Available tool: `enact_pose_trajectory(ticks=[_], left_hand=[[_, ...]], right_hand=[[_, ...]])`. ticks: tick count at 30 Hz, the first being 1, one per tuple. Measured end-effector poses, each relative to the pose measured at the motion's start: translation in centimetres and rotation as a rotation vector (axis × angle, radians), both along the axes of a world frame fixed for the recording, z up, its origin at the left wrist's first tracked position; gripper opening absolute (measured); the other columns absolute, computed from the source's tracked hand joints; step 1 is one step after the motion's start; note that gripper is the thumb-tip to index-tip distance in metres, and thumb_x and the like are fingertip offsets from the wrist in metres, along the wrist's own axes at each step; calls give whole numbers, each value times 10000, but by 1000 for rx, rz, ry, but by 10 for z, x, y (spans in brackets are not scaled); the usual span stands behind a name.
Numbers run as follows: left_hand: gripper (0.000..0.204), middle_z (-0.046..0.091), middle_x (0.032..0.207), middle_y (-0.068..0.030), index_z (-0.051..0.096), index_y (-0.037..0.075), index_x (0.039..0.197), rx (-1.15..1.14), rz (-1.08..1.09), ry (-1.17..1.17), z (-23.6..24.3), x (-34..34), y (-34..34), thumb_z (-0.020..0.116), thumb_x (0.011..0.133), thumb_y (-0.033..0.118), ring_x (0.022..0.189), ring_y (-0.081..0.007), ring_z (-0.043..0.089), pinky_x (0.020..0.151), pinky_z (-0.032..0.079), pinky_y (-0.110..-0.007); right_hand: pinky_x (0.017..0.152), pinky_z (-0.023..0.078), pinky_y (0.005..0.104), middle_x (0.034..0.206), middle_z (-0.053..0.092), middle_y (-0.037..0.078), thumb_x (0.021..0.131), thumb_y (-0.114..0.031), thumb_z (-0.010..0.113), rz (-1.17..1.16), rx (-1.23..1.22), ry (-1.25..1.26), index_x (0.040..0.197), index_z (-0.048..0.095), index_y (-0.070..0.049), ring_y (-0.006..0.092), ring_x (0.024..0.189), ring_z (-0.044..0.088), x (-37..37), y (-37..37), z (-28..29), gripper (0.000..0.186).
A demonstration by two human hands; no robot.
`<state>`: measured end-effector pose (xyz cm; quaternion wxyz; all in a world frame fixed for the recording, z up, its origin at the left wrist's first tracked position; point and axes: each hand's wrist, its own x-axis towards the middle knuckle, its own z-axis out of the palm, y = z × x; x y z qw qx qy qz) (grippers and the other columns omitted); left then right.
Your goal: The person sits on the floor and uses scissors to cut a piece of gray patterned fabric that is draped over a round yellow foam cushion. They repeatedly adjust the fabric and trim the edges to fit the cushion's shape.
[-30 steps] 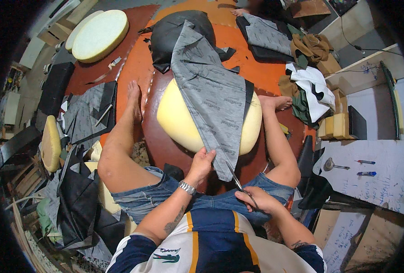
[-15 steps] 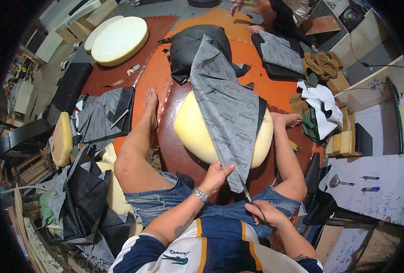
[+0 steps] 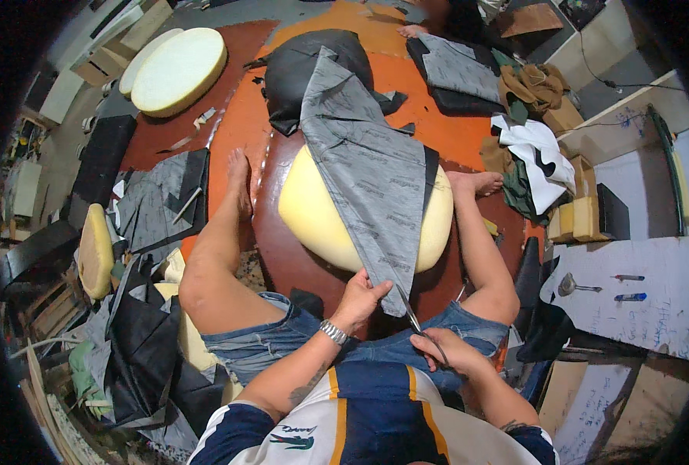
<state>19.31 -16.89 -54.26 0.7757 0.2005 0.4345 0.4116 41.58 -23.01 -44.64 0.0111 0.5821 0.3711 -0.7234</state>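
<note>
A long grey printed fabric piece point(image 3: 364, 182), with a dark strip along its right side, lies across a pale yellow foam cushion point(image 3: 302, 209) and reaches onto a bulky black bundle point(image 3: 306, 58) beyond. My left hand point(image 3: 352, 302) pinches the fabric’s lower left edge near its narrow tip. My right hand point(image 3: 445, 349) grips dark-handled scissors point(image 3: 413, 316), whose blades lie along the fabric’s lower right edge, just right of my left hand. Both hands are between my bent bare legs, over my denim shorts.
Round foam pads point(image 3: 175, 72) lie upper left, folded fabric pieces point(image 3: 155, 205) beside my left leg. Fabric scraps point(image 3: 534, 163), foam blocks point(image 3: 581, 209) and a white board point(image 3: 631, 302) with small tools are at the right. Another person’s foot point(image 3: 410, 31) shows at the top.
The whole view has shifted slightly with my head, first down, then back up. My hands, the scissors and the fabric stay nearly in the same places relative to one another.
</note>
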Motion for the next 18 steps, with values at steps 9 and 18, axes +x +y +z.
enact_pose_trajectory(ticks=[9, 18], left_hand=[[432, 700, 1200, -62, 524, 31, 1328, -21, -44, 15, -2, -2, -5, 676, 929, -39, 1062, -151, 675, 928, 548, -316], [413, 703, 1175, -90, 520, 9, 1309, -64, -48, 77, 5, -3, -4, 657, 928, -73, 1036, -158, 680, 904, 556, -306]], right_hand=[[477, 409, 261, 621, 503, -9, 916, -651, 657, 10, -7, 2, 844, 596, -55, 102, 528, 506, 0, 6, -1, 603], [478, 398, 271, 632, 506, -4, 934, -649, 634, 8, 5, 66, 905, 626, -31, 103, 538, 503, 0, 7, 0, 618]])
